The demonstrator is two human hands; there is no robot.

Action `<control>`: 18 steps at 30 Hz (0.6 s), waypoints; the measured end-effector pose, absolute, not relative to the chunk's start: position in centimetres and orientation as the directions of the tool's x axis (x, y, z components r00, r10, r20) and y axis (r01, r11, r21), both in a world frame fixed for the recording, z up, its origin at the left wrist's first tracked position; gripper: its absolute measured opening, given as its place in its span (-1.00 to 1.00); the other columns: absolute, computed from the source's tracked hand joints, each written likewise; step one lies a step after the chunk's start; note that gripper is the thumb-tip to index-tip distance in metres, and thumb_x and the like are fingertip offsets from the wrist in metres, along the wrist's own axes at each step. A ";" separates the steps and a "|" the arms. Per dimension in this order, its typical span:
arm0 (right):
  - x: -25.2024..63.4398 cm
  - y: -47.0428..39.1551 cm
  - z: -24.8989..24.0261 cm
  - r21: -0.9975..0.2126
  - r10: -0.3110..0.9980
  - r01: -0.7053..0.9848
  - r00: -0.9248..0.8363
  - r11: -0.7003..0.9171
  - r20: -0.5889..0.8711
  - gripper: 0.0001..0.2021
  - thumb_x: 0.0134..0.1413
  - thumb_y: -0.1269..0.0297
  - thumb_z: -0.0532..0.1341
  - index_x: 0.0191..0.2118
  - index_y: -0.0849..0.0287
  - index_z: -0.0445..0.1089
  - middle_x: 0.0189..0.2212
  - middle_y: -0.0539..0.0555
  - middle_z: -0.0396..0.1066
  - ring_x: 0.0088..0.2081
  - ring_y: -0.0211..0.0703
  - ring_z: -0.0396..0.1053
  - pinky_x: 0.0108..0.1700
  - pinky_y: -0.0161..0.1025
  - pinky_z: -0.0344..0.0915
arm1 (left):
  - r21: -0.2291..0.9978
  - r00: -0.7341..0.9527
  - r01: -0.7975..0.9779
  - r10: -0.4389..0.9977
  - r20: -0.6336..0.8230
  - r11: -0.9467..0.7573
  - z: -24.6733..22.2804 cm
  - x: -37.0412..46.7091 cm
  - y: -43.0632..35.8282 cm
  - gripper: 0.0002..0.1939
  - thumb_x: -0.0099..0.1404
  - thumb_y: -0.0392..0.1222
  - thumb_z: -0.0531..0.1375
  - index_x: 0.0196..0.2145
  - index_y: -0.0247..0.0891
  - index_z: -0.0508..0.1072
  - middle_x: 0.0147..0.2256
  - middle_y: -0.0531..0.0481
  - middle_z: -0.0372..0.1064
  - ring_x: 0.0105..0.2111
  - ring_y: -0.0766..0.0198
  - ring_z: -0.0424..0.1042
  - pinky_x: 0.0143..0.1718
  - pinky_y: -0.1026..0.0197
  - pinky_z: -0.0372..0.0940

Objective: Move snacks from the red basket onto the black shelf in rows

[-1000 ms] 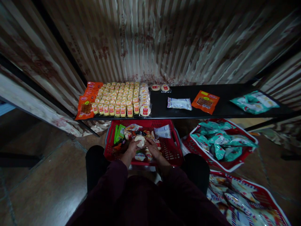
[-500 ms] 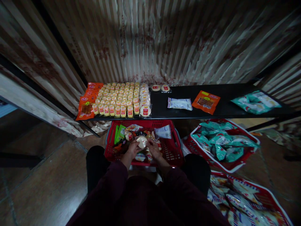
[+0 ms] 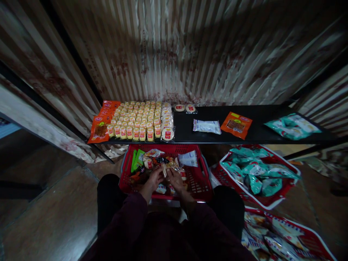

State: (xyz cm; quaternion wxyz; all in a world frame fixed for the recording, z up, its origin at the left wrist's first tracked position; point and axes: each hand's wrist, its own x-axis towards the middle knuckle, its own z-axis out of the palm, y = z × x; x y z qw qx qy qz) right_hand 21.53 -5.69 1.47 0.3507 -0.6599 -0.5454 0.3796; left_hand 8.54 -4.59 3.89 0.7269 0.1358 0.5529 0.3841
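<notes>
Over the red basket (image 3: 205, 185) between my knees, a pale round wrapped cake (image 3: 164, 170) stands nearly edge-on between my fingers. My left hand (image 3: 156, 178) closes on its left side and my right hand (image 3: 174, 179) on its right. Beneath and around them in the basket lie mixed snacks: green packets (image 3: 138, 160), a white-and-blue packet (image 3: 188, 159) and other round cakes, partly hidden by my hands.
A black shelf (image 3: 206, 139) spans ahead, bearing rows of small yellow wrapped cakes (image 3: 136, 121), a column of round cakes (image 3: 168, 134), orange packets (image 3: 236, 125) and a teal bag (image 3: 292, 126). Red baskets of teal bags (image 3: 254, 168) and striped packets (image 3: 285, 239) stand at right.
The round cake has turned from its flat face showing to nearly edge-on, between both hands. The head view has tilted slightly, so the shelf sits lower in the picture.
</notes>
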 end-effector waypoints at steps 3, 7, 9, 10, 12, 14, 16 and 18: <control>21.1 -5.8 2.5 -0.903 0.977 0.372 0.088 -0.213 -0.195 -0.53 0.07 -0.13 0.01 -0.22 0.12 0.47 -0.22 0.15 0.50 -0.12 0.01 0.40 0.00 -0.05 0.24 | 0.649 0.085 -0.374 0.721 -0.687 0.663 4.0 8.7 -4.6 -0.67 0.04 -0.07 0.28 -0.22 -0.20 0.41 -0.24 -0.02 0.44 -0.27 0.29 0.39 -0.24 0.28 0.23; 20.9 -5.8 3.3 -0.923 0.966 0.285 0.078 -0.259 -0.247 -0.51 -0.01 -0.18 0.09 -0.18 0.11 0.46 -0.23 0.13 0.51 -0.11 -0.01 0.40 0.01 -0.07 0.23 | 0.668 0.072 -0.363 0.735 -0.674 0.649 4.2 8.9 -4.6 -0.69 0.04 -0.25 0.24 -0.19 -0.16 0.41 -0.28 0.03 0.44 -0.31 0.34 0.39 -0.26 0.30 0.21; 21.0 -5.7 3.4 -0.923 0.962 0.271 0.089 -0.274 -0.259 -0.51 -0.05 -0.19 0.12 -0.25 0.13 0.47 -0.28 0.15 0.51 -0.12 0.02 0.40 0.01 -0.07 0.23 | 0.674 0.064 -0.361 0.738 -0.672 0.645 4.2 9.0 -4.6 -0.68 0.02 -0.35 0.22 -0.20 -0.20 0.41 -0.33 0.04 0.43 -0.36 0.36 0.38 -0.31 0.31 0.22; 21.2 -5.6 3.3 -0.925 0.959 0.257 0.092 -0.282 -0.267 -0.52 -0.06 -0.19 0.12 -0.28 0.14 0.48 -0.31 0.15 0.52 -0.13 0.02 0.41 0.00 -0.07 0.24 | 0.677 0.053 -0.356 0.737 -0.673 0.644 4.2 9.0 -4.6 -0.68 0.01 -0.38 0.22 -0.22 -0.22 0.41 -0.35 0.04 0.42 -0.39 0.37 0.38 -0.33 0.31 0.22; 21.5 -5.5 3.2 -0.930 0.954 0.213 0.092 -0.299 -0.285 -0.52 -0.06 -0.19 0.11 -0.34 0.14 0.49 -0.37 0.14 0.53 -0.18 0.01 0.43 -0.05 -0.09 0.28 | 0.682 0.014 -0.337 0.728 -0.685 0.649 4.1 9.1 -4.6 -0.69 -0.01 -0.42 0.23 -0.25 -0.25 0.41 -0.40 0.05 0.40 -0.43 0.37 0.37 -0.37 0.32 0.21; 21.7 -5.4 3.2 -0.938 0.952 0.164 0.095 -0.305 -0.292 -0.53 -0.06 -0.19 0.11 -0.36 0.13 0.50 -0.39 0.12 0.53 -0.23 0.00 0.44 -0.11 -0.11 0.32 | 0.692 -0.033 -0.327 0.724 -0.689 0.643 3.9 9.1 -4.6 -0.70 -0.03 -0.44 0.25 -0.27 -0.27 0.41 -0.45 0.06 0.38 -0.46 0.38 0.37 -0.39 0.33 0.21; 21.9 -5.4 3.3 -0.945 0.952 0.132 0.115 -0.299 -0.285 -0.53 -0.07 -0.19 0.11 -0.36 0.13 0.50 -0.38 0.13 0.54 -0.24 0.00 0.45 -0.14 -0.12 0.34 | 0.698 -0.065 -0.324 0.721 -0.690 0.638 3.7 9.3 -4.6 -0.70 -0.04 -0.43 0.27 -0.29 -0.28 0.42 -0.47 0.07 0.39 -0.47 0.37 0.37 -0.41 0.33 0.20; 22.1 -5.3 3.3 -0.952 0.953 0.108 0.134 -0.286 -0.271 -0.53 -0.08 -0.18 0.12 -0.34 0.12 0.51 -0.35 0.14 0.54 -0.23 0.02 0.45 -0.13 -0.10 0.35 | 0.694 -0.074 -0.326 0.714 -0.696 0.643 3.4 9.4 -4.6 -0.69 -0.07 -0.43 0.30 -0.30 -0.30 0.43 -0.48 0.06 0.40 -0.48 0.37 0.37 -0.44 0.33 0.19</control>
